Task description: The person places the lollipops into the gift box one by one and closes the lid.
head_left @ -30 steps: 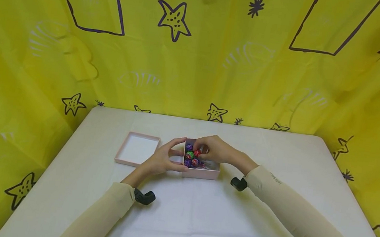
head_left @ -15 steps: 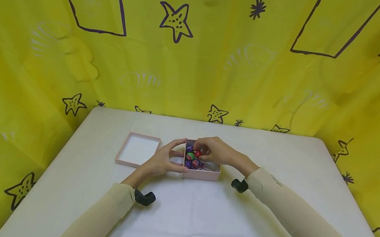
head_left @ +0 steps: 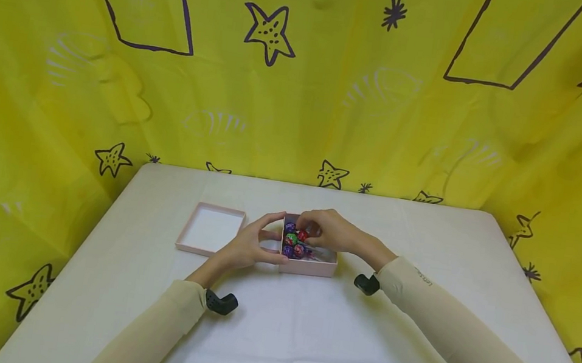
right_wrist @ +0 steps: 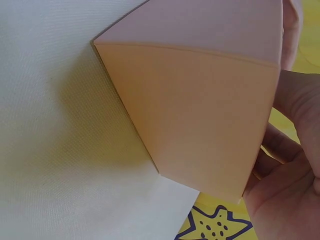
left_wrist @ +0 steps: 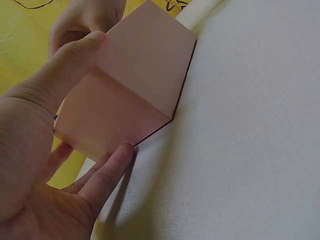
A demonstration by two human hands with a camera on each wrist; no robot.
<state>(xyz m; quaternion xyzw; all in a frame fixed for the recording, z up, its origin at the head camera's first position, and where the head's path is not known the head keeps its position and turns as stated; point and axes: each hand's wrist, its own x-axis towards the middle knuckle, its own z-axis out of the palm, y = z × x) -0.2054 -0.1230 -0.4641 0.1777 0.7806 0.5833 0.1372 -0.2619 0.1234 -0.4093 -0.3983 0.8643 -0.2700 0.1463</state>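
A pale pink box (head_left: 312,268) stands uncovered on the white table, also large in the left wrist view. Lollipops in shiny wrappers lie inside with their heads to the left: purple ones (head_left: 291,227), a green one (head_left: 291,240) and a red one (head_left: 303,235). My left hand (head_left: 246,246) grips the box at its left end, thumb at the front corner and fingers spread toward the back. Over the box's far wall reaches my right hand (head_left: 334,230), fingers curled down and pinching at the red lollipop. The box wall (right_wrist: 190,115) hides those fingertips in the right wrist view.
To the left of the box lies a pink-rimmed lid (head_left: 194,249), its white inside facing up. Behind the white table (head_left: 293,329) hangs a yellow curtain (head_left: 299,115) with drawn stars. A dark wrist device sits on each sleeve.
Both hands stay at the box, almost still. The whole view has shifted very slightly, and the lollipops keep their places.
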